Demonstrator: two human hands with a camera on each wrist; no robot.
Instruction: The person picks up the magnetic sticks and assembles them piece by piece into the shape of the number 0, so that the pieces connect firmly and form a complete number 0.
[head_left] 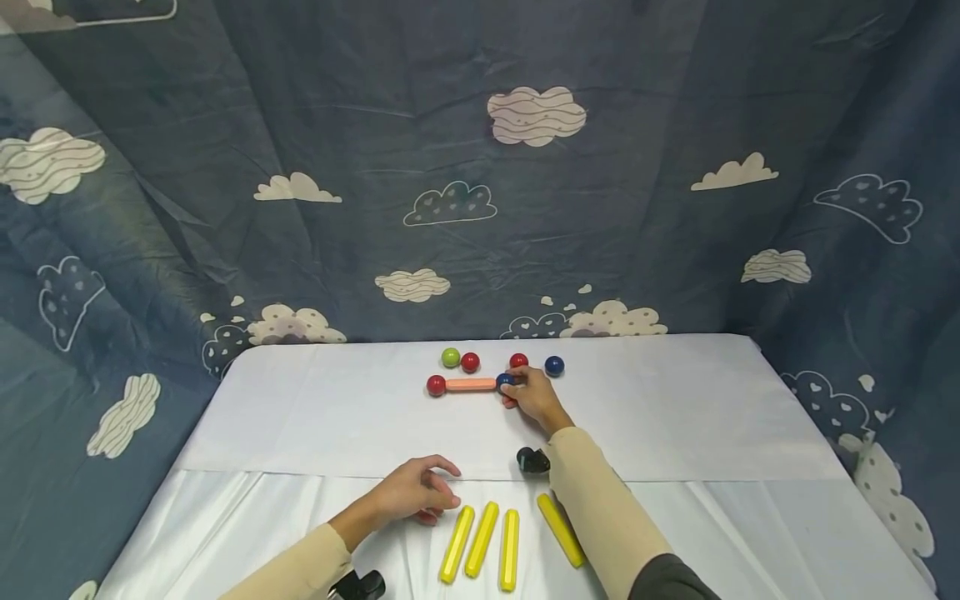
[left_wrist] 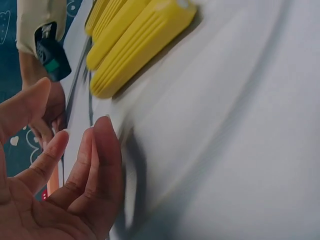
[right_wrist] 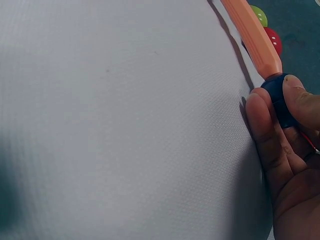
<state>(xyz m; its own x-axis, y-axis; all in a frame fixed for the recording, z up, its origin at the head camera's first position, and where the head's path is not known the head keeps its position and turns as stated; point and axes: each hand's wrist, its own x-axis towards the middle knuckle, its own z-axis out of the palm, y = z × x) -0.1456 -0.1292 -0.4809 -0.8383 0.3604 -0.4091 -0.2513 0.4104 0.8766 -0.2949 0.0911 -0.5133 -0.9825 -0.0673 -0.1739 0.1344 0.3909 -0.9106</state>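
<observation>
Fingers [right_wrist: 260, 112] and thumb of a person's right hand [head_left: 534, 396] clamp a glossy dark-blue ball [right_wrist: 274, 92] at the end of a ridged salmon-orange plastic rod [head_left: 471, 384], which lies crosswise toward the far side of a white cloth-covered surface [head_left: 675, 408]. At the rod's opposite end, on the left, sits a glossy red ball [head_left: 436, 385], touching it.

The person's left hand [head_left: 415, 489] hangs nearer the camera, its fingers loosely bent, the thumb apart from them (two fingers press side by side in the left wrist view). Just beside it lies the leftmost of four ridged yellow plastic rods [head_left: 456, 544]; three lie close together, the fourth slants apart at the right, near the right forearm's cream sleeve [head_left: 607, 500].

Beyond the orange rod, a lime-green ball [head_left: 450, 357] rests just beside a second red ball [head_left: 470, 362]. A third red ball [head_left: 518, 361] shows partly behind the right hand, with a second blue ball [head_left: 554, 366] to its right. Black devices are worn at both wrists, one by the right cuff [head_left: 531, 460], the other by the left [head_left: 360, 586]. Behind everything hangs a dark blue-grey curtain [head_left: 360, 108] printed with pale clouds, some solid, some outlined.
</observation>
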